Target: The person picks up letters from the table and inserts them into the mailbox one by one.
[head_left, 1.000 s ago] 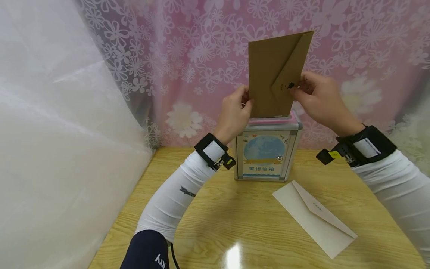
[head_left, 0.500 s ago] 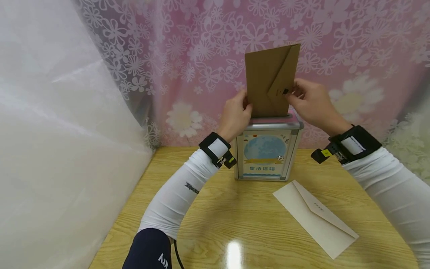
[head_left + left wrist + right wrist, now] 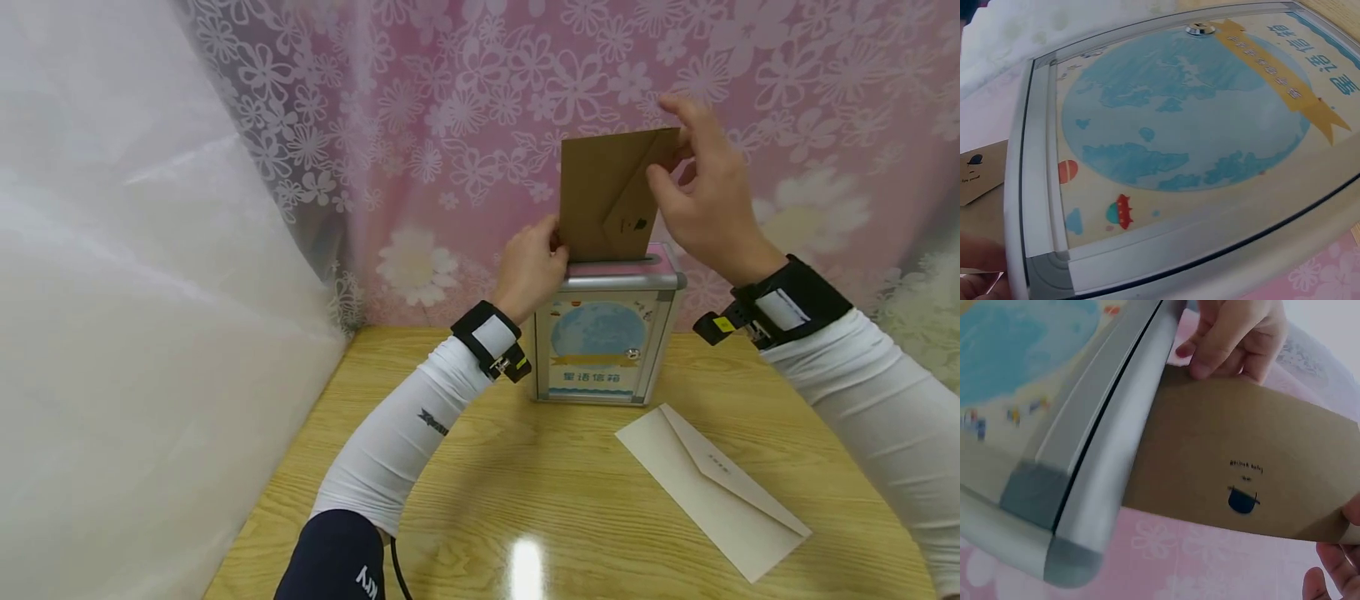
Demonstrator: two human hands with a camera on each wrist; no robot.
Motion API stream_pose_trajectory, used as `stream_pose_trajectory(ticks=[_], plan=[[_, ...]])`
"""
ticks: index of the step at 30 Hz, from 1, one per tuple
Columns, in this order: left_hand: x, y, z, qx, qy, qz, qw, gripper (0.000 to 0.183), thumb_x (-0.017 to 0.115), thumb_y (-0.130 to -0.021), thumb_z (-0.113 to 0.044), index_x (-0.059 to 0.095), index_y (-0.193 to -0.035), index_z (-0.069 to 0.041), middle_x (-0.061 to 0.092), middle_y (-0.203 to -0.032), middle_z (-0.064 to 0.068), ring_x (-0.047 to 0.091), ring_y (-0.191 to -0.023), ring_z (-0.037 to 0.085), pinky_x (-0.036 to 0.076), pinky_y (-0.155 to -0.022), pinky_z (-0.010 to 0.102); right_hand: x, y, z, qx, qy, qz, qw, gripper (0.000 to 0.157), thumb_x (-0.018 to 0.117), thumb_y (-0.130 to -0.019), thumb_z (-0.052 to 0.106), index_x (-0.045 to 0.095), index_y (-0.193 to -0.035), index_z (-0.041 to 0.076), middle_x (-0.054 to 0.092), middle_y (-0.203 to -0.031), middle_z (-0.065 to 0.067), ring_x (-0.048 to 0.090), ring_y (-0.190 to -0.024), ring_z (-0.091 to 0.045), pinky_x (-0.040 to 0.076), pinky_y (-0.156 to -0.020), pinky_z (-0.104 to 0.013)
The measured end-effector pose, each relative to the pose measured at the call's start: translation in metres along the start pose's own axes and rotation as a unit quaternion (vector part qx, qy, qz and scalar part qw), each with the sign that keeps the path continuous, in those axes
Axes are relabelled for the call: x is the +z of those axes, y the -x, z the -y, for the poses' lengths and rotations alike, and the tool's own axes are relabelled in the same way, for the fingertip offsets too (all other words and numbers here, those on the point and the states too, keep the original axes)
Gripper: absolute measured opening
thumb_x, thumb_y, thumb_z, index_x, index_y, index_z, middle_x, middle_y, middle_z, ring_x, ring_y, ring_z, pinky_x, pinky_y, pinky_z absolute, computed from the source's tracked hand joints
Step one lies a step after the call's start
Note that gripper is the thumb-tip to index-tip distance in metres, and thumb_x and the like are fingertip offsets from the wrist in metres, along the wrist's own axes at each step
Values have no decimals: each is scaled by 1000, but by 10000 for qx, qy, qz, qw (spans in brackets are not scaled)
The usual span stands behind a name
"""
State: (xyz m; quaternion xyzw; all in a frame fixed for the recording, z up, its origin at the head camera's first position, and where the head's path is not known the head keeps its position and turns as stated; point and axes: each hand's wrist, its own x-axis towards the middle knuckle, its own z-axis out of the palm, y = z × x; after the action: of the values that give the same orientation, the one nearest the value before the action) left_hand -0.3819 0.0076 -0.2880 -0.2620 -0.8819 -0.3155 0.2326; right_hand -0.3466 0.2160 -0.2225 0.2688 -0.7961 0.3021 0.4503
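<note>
A brown kraft envelope (image 3: 607, 192) stands upright in the top slot of a mailbox (image 3: 592, 342), its lower end inside. My left hand (image 3: 531, 271) pinches the envelope's left edge close above the slot. Up at the envelope's top right corner, my right hand (image 3: 708, 187) holds the edge with thumb in front and fingers curled at the side, index finger raised. In the right wrist view, the left thumb (image 3: 1204, 365) lies on the envelope's face, which bears a small black hat drawing. The mailbox front (image 3: 1179, 112) fills the left wrist view.
A cream envelope (image 3: 712, 492) lies flat on the wooden table (image 3: 465, 517), in front and right of the mailbox. A pink floral curtain (image 3: 465, 125) hangs behind, and a pale sheet (image 3: 150, 292) stands along the left side.
The brown envelope has slid farther down into the mailbox slot. My right hand has shifted from its middle up to the top corner; my left hand stays low at the left edge.
</note>
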Motion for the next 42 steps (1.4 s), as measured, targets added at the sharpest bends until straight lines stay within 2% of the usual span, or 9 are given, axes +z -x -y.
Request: stream_pose_trajectory(ticks=[2, 7, 11, 15, 19, 22, 30, 37, 42], plan=[[1, 0, 0, -24, -94, 17, 10000, 20, 57, -94, -17, 61, -113, -13, 61, -89, -1, 51, -79, 11, 44, -68, 31, 1, -1, 0, -272, 186, -53, 9994, 46, 57, -88, 1, 52, -133, 7, 61, -103, -16, 50, -81, -23, 35, -65, -29], [-2, -3, -2, 57, 274, -352, 9990, 33, 59, -91, -16, 52, -123, -10, 60, -102, 2, 52, -89, 13, 44, -75, 27, 7, 8, -7, -188, 239, 183, 9994, 37, 59, -88, 1, 59, -125, 5, 63, -107, -13, 51, -82, -22, 38, -65, -37], [-8, -6, -6, 605, 604, -956, 9917, 52, 59, -91, -10, 37, -138, -8, 54, -114, 6, 50, -96, 13, 45, -78, 24, 13, 19, -12, -13, 187, 392, 9991, 36, 60, -88, 1, 58, -123, 4, 63, -107, -13, 52, -81, -21, 39, -66, -39], [-9, -8, -7, 1006, 448, -1261, 9859, 50, 58, -92, -8, 40, -139, -7, 51, -114, 7, 49, -96, 14, 44, -78, 23, 19, 31, -19, 83, 221, 630, 9977, 35, 61, -87, 1, 58, -122, 2, 62, -107, -15, 53, -81, -22, 41, -67, -42], [-7, -7, -5, 910, 183, -1176, 9887, 28, 57, -93, -8, 58, -121, -9, 55, -105, 3, 49, -94, 12, 44, -77, 22, 25, 41, -26, 194, 256, 863, 9957, 32, 62, -88, 3, 59, -120, 2, 62, -107, -14, 54, -84, -22, 43, -68, -42], [-5, -5, -2, 753, -12, -1070, 9914, 17, 55, -94, -8, 64, -109, -9, 59, -101, 1, 49, -93, 11, 44, -76, 22, 29, 48, -30, 288, 268, 1010, 9941, 30, 60, -89, 5, 60, -119, 3, 62, -108, -13, 54, -86, -22, 43, -68, -41], [0, -2, 6, 539, -253, -749, 9954, 14, 56, -94, -10, 66, -102, -12, 63, -99, -1, 50, -91, 11, 45, -76, 24, 34, 60, -34, 505, 271, 1297, 9899, 28, 58, -92, 9, 59, -120, 5, 61, -92, -9, 52, -75, -17, 44, -59, -36], [4, 4, 9, 411, -406, -477, 9972, 13, 56, -93, -12, 68, -99, -15, 63, -99, -4, 50, -89, 10, 46, -72, 25, 34, 67, -35, 649, 258, 1454, 9869, 19, 57, -93, 9, 64, -109, 3, 60, -97, -11, 54, -84, -22, 51, -69, -44], [8, 7, 13, 485, -663, -338, 9960, 14, 56, -93, -13, 69, -97, -16, 64, -96, -4, 51, -88, 11, 45, -71, 28, 35, 71, -38, 466, 364, 1435, 9879, 15, 59, -91, 8, 71, -99, 2, 63, -99, -12, 51, -92, -26, 44, -77, -49]])
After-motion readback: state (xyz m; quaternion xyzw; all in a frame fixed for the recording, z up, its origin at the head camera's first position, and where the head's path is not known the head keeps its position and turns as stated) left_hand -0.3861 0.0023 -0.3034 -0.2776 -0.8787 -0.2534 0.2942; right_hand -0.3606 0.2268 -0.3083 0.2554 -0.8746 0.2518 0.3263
